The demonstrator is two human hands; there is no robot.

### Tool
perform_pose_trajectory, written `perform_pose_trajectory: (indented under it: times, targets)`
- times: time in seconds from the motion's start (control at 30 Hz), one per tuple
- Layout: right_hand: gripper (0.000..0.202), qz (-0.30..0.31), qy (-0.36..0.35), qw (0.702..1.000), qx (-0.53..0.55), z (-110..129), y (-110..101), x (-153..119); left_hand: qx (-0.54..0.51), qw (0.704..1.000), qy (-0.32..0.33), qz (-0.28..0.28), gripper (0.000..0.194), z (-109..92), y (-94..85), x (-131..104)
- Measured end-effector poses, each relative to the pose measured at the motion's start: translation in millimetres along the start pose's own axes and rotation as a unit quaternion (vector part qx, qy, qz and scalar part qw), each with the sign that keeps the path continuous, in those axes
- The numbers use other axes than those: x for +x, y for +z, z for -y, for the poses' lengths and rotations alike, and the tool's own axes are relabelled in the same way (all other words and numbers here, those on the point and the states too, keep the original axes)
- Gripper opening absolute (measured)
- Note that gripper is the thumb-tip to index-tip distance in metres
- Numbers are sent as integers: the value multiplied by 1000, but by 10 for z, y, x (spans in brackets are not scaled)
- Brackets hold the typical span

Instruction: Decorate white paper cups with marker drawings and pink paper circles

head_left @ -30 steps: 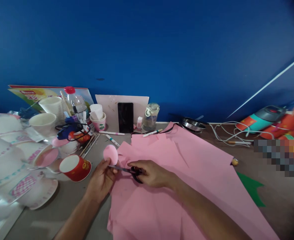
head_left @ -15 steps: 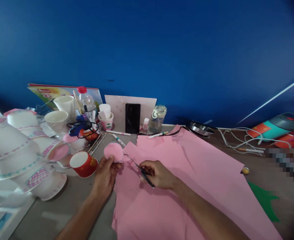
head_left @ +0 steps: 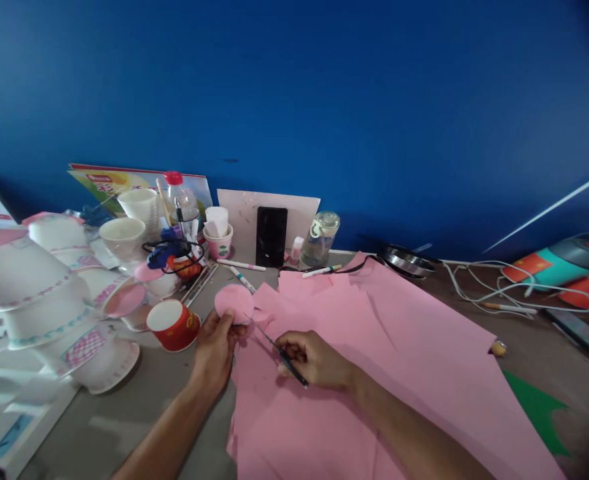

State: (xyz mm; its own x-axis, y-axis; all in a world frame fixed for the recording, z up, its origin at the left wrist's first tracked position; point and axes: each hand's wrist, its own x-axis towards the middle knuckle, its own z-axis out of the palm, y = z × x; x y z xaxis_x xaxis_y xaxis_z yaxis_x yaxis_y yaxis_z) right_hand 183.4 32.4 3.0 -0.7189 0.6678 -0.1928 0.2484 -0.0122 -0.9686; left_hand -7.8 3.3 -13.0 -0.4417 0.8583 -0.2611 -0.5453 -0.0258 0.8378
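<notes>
Between the thumb and fingers of my left hand (head_left: 217,347) is a round pink paper disc (head_left: 233,304), held up above the table. My right hand (head_left: 311,360) grips the black handles of a pair of scissors (head_left: 290,363), whose blades point up and left to the disc's right edge. Whether the blades touch the paper I cannot tell. Beneath both hands spread large sheets of pink paper (head_left: 319,427). A red paper cup (head_left: 174,325) stands just left of my left hand.
Stacked white paper cups (head_left: 39,320) with painted patterns fill the left side. A phone (head_left: 271,237) leans on a board at the back, beside a glass jar (head_left: 320,239). Markers (head_left: 241,265) lie in front. At right are white cables (head_left: 479,287) and green paper (head_left: 537,407).
The whole view has shifted slightly, so things sit a little further right. The scissors' blades have come over the disc's right edge. Both hands keep their hold.
</notes>
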Motion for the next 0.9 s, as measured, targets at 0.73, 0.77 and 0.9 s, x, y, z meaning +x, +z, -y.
perform_pose_trajectory:
  times: [0.73, 0.77, 0.9]
  targets:
    - [18, -15, 4, 1000, 13, -48, 54, 49, 53, 998, 3, 13, 29, 16, 35, -41]
    - [17, -16, 5, 1000, 14, -48, 56, 50, 55, 998, 4, 13, 30, 14, 37, -43]
    - [19, -21, 5, 1000, 16, -54, 67, 44, 60, 998, 6, 13, 31, 22, 30, -36]
